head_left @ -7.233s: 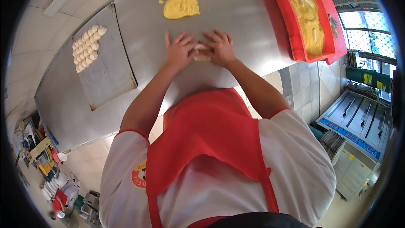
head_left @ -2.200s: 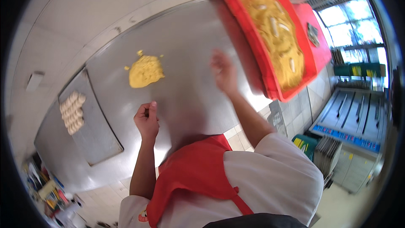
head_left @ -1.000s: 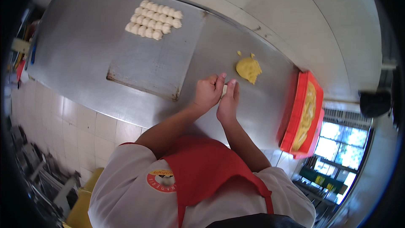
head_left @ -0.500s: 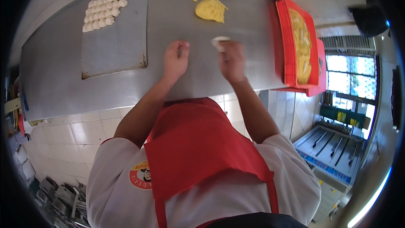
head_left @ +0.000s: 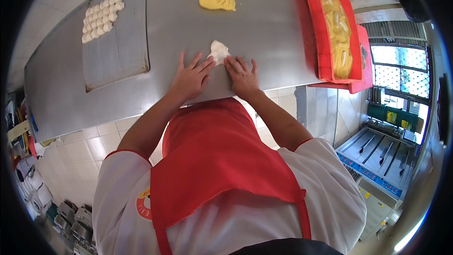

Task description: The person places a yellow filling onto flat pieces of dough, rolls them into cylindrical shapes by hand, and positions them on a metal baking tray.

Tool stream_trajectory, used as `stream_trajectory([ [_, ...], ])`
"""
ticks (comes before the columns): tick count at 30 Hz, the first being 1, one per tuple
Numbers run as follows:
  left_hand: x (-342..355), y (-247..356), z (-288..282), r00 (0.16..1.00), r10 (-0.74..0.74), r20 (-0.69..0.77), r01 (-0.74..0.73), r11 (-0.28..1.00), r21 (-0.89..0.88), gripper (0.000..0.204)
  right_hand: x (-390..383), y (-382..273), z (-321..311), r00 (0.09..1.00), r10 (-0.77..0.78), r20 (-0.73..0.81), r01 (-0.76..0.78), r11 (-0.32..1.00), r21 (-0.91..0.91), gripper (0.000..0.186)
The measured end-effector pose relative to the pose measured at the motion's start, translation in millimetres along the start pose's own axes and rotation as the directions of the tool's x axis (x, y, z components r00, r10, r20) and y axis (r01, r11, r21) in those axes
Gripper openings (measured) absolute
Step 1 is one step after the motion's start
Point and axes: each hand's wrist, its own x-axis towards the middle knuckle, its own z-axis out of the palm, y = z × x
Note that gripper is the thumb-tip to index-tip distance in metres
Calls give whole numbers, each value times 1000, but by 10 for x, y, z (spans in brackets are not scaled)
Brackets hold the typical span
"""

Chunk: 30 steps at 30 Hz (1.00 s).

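Dough [head_left: 219,50], lower edge perhaps under fingers [head_left: 230,65]

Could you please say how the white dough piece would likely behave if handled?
The dough piece would probably be floppy, since it looks thin and uneven-edged. It is likely light, being small beside the left hand and right hand. Rolling seems unlikely, as it lies flat on the metal table.
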Motion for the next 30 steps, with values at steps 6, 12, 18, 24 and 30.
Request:
stream_trajectory([
  [6, 64, 7, -128, 996, -70, 47, 76, 987, -141, 56, 870, 479, -333, 989, 141, -40, -91, 803, 589, 38],
  [12, 40, -91, -47, 970, -199, -143, 144, 936, -322, 57, 2510, 1218, -545, 924, 356, -138, -194, 750, 633, 33],
  [18, 68, -62, -53, 959, -265, -100, 234, 940, -248, 56, 3006, 1323, -339, 970, 203, -135, -99, 833, 544, 34],
  [24, 82, -48, -51, 955, -290, -63, 270, 938, -218, 55, 3171, 1477, -306, 916, 389, 95, -282, 458, 843, 31],
  [30, 146, -90, -46, 961, -262, -84, 241, 949, -202, 54, 2666, 1691, -22, 834, 483, 265, -124, -305, 944, 37],
])
